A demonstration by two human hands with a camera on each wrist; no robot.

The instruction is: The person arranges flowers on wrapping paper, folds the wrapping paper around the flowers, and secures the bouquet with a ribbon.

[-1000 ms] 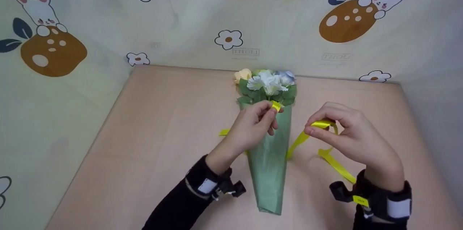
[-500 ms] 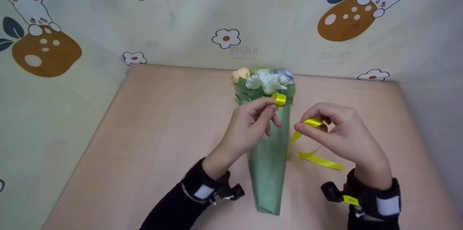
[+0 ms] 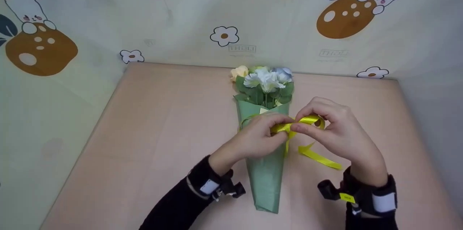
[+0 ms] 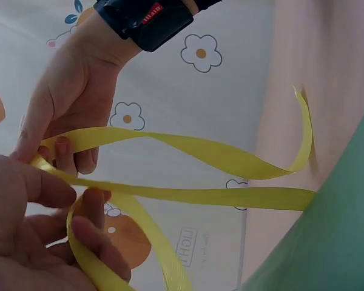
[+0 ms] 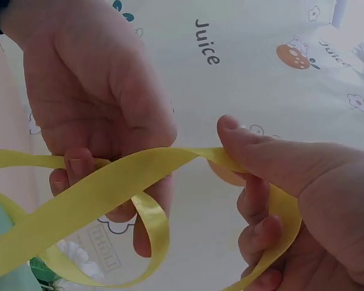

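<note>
A bouquet of cloth-like flowers (image 3: 267, 80), white, peach and blue, lies on the table in a green paper wrap (image 3: 266, 183). Yellow ribbon (image 3: 311, 119) comes from around the wrap up to both hands. My left hand (image 3: 258, 137), above the wrap, pinches a ribbon loop between thumb and fingers. Right beside it, my right hand (image 3: 336, 132) pinches another stretch, which curls back under its fingers. In the right wrist view the ribbon strip (image 5: 124, 182) crosses between the hands. Loops hang near the left fingers (image 4: 97, 239) in the left wrist view.
A ribbon tail (image 3: 320, 159) hangs right of the wrap, over the pinkish table (image 3: 162, 132). Behind the table rises a pale curtain (image 3: 181, 13) printed with rabbits and flowers. Both wrists carry black camera straps (image 3: 372, 195).
My left hand has come down and right from beside the flowers with its ribbon loop. My right hand has shifted slightly left; the hands now meet. The ribbon tail has swung left.
</note>
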